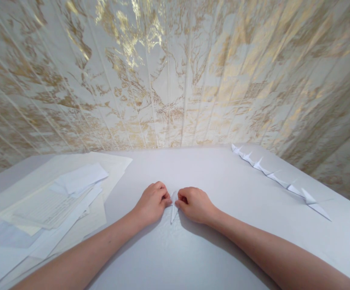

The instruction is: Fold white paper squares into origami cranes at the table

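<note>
A small folded white paper piece (pixel 173 207) lies on the white table (pixel 217 177), its pointed end toward me. My left hand (pixel 151 202) pinches its left side with fingers curled. My right hand (pixel 194 204) pinches its right side, also curled. Both hands rest on the table surface near its middle, knuckles almost meeting over the fold.
A loose pile of white and cream paper sheets (pixel 51 205) covers the table's left side. A row of several folded white paper shapes (pixel 279 179) runs along the right edge. A wall with gold-patterned panels (pixel 175 72) stands right behind the table.
</note>
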A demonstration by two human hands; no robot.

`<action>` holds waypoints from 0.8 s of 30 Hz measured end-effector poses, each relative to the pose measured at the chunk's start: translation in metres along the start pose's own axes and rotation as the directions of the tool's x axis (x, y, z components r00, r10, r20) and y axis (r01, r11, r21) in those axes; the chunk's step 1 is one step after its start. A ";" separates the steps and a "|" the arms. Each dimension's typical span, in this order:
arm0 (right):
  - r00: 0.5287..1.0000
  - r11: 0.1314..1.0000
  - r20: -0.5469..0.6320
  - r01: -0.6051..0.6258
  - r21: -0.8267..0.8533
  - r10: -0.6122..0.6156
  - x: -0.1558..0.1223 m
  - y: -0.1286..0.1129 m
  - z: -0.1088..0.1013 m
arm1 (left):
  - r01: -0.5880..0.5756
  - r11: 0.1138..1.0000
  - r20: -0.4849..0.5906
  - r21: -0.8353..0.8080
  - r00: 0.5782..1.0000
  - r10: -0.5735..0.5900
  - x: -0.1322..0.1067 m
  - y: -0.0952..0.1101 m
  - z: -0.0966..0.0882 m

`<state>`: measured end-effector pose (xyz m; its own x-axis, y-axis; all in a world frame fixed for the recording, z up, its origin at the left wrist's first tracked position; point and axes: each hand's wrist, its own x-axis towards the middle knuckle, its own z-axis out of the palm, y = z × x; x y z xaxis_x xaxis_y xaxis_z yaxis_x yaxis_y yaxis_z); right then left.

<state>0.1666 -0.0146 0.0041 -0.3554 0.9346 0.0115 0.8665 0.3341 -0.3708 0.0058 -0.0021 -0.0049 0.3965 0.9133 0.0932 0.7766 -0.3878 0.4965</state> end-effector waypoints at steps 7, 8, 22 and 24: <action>1.000 1.000 0.004 -0.002 -0.009 0.002 0.001 -0.002 -0.001 | 0.073 0.995 -0.009 0.072 0.997 -0.073 -0.001 0.007 0.000; 1.000 1.000 0.008 -0.004 -0.015 0.004 0.001 -0.002 -0.001 | 0.080 0.994 -0.009 0.077 0.997 -0.080 -0.001 0.008 0.000; 0.997 0.994 0.039 -0.076 0.077 0.073 0.004 -0.002 -0.003 | 0.085 0.989 -0.040 0.125 0.996 -0.081 0.001 0.002 0.005; 0.997 0.994 0.037 -0.070 0.087 0.067 0.004 -0.002 -0.003 | 0.090 0.989 -0.047 0.121 0.995 -0.084 0.001 0.002 0.005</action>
<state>0.1645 -0.0109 0.0073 -0.3091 0.9498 -0.0483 0.8556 0.2556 -0.4501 0.0102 -0.0022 -0.0080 0.3061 0.9476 0.0913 0.8627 -0.3166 0.3943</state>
